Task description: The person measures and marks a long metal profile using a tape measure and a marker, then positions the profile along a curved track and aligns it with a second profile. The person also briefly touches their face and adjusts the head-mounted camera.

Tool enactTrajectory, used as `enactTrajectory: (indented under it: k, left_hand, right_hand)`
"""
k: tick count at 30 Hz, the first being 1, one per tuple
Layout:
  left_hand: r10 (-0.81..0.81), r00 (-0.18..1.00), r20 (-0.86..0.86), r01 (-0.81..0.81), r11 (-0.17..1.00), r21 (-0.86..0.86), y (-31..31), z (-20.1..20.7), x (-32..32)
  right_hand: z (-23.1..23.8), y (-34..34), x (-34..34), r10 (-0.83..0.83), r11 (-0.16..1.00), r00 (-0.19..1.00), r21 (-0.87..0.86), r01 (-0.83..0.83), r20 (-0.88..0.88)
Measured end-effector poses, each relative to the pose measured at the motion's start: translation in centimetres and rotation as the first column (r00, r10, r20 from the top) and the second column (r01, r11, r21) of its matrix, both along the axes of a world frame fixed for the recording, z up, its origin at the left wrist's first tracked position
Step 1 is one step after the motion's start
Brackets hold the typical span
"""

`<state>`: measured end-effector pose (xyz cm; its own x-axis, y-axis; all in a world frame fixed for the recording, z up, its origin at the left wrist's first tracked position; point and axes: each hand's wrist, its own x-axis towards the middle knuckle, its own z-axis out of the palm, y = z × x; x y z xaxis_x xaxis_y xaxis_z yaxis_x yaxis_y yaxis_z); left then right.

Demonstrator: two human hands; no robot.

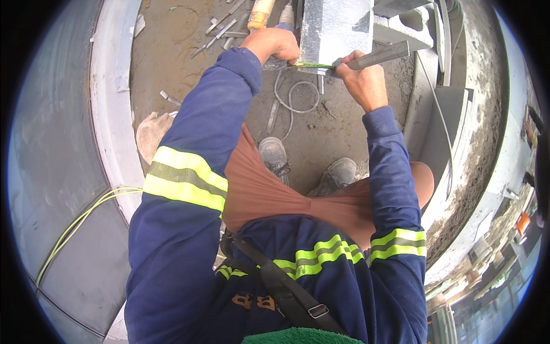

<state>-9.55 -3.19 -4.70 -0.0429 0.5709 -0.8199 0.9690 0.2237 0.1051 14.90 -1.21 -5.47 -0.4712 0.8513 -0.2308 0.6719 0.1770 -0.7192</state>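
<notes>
A narrow yellow-green strip like a tape measure blade [316, 65] runs across the near end of a shiny sheet-metal profile [334, 31]. Its left end is pinched by my left hand [271, 46], closed at the profile's left corner. My right hand [364, 82] is closed at the right corner, where the strip meets its fingers. Out of my right hand a grey flat bar [385, 55] sticks up to the right, fingers on both sides of it. Whatever lies inside my left palm is hidden.
An orange-and-white power tool [261, 14] lies beyond my left hand, near scattered metal offcuts [220, 35]. A looped grey cord [303, 110] rests on the dusty floor before my shoes [272, 152]. Pale metal channels [440, 123] stand at right; a yellow-green cable [74, 228] bends at left.
</notes>
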Motion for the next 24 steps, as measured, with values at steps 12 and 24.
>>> enactTrajectory:
  k: [12,24]
  left_hand:
    - [0.030,1.000,0.001,-0.030,1.000,-0.001,-0.1,-0.2,0.1]
    - [0.066,0.998,0.011,-0.066,0.998,0.014,-0.3,0.8,0.4]
  right_hand:
    - [-0.3,-0.1,-0.4,0.019,0.998,0.999,0.062,-0.022,0.048]
    - [-0.2,-0.9,-1.2,0.073,0.972,0.993,0.215,-0.092,0.094]
